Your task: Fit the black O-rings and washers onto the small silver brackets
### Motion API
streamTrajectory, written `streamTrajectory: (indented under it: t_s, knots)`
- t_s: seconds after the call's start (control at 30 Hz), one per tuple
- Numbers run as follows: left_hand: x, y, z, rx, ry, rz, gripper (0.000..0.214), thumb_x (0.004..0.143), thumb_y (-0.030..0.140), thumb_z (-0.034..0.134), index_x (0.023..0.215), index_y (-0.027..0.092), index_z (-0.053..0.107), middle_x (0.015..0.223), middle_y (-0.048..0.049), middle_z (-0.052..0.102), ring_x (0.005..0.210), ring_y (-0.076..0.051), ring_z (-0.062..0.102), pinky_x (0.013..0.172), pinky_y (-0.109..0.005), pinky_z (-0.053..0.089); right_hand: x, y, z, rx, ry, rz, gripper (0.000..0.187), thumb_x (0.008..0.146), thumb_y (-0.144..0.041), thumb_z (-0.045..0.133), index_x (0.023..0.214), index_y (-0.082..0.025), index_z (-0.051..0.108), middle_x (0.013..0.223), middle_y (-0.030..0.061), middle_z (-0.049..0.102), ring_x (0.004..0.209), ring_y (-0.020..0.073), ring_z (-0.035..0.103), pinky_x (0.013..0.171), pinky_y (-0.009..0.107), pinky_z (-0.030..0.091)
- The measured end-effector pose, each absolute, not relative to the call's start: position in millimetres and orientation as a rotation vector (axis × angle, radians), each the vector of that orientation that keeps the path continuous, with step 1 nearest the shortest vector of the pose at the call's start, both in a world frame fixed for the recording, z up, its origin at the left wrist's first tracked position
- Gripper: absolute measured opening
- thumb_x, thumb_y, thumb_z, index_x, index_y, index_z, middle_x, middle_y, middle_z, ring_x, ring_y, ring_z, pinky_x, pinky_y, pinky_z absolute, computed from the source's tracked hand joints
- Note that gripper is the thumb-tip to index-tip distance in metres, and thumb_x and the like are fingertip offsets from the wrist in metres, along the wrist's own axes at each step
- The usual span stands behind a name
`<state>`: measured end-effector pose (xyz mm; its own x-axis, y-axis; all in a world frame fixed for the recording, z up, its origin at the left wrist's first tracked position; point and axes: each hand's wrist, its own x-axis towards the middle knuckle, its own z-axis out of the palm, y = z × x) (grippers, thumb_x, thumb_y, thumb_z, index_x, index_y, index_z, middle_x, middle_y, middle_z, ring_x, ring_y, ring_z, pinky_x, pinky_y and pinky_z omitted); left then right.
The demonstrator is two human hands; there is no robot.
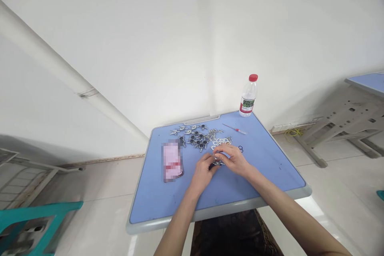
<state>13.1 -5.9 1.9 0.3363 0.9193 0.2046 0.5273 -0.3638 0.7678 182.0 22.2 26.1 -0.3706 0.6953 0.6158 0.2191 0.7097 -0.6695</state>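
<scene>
Just short of the metal fittings (196,139), we find the left hand (204,172) and right hand (234,160) pinching a small metal part (217,163); a slipped pinch could lose it among them.

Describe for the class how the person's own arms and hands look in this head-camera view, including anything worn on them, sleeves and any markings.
The left hand and right hand are bare, with no gloves. The forearms are also uncovered, with no sleeves in view. No watch, bracelet, tape or markings show. Any rings are too small to tell.
</scene>
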Motion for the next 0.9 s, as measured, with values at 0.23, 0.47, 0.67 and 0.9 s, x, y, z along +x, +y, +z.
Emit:
streamTrajectory:
  t_s: [0.23,0.47,0.67,0.9]
  knots:
    - [13.1,-5.3,2.7,2.023,1.282,0.843,0.018,0.082,0.011,0.063,0.096,0.021,0.069,0.095,-0.0038,0.063,0.092,-0.020,0.060,0.081,-0.032,0.047,183.1,20.8,26.3,-0.680,-1.940,0.619,0.014,0.097,-0.024,0.048,0.095,-0.021,0.062,0.081,0.0035,0.065,0.074,0.0159,0.059,0.071,0.029,0.048]
    - [12.8,-5.3,0.0,2.030,1.277,0.846,0.016,0.083,0.013,0.063,0.095,0.021,0.069,0.094,-0.0036,0.062,0.091,-0.020,0.059,0.080,-0.031,0.047,183.7,20.6,26.8,-0.658,-1.943,0.632,0.013,0.096,-0.022,0.048,0.097,-0.022,0.062,0.083,0.0034,0.065,0.076,0.0157,0.060,0.074,0.029,0.048]
    - [12.3,-5.6,-2.9,2.018,1.273,0.879,0.017,0.084,0.015,0.062,0.098,0.022,0.069,0.094,-0.0037,0.064,0.089,-0.020,0.060,0.079,-0.032,0.048,183.1,20.7,25.7,-0.666,-1.962,0.636,0.013,0.096,-0.021,0.049,0.097,-0.021,0.062,0.081,0.0033,0.065,0.075,0.0156,0.059,0.072,0.029,0.048]
    - [13.0,-5.3,-2.3,2.016,1.261,0.921,0.017,0.083,0.013,0.062,0.095,0.022,0.070,0.107,-0.0056,0.066,0.100,-0.022,0.062,0.087,-0.036,0.050,176.6,21.6,23.2,-0.613,-1.989,0.536,0.015,0.096,-0.020,0.050,0.105,-0.022,0.061,0.086,0.0041,0.067,0.078,0.0161,0.060,0.073,0.029,0.048]
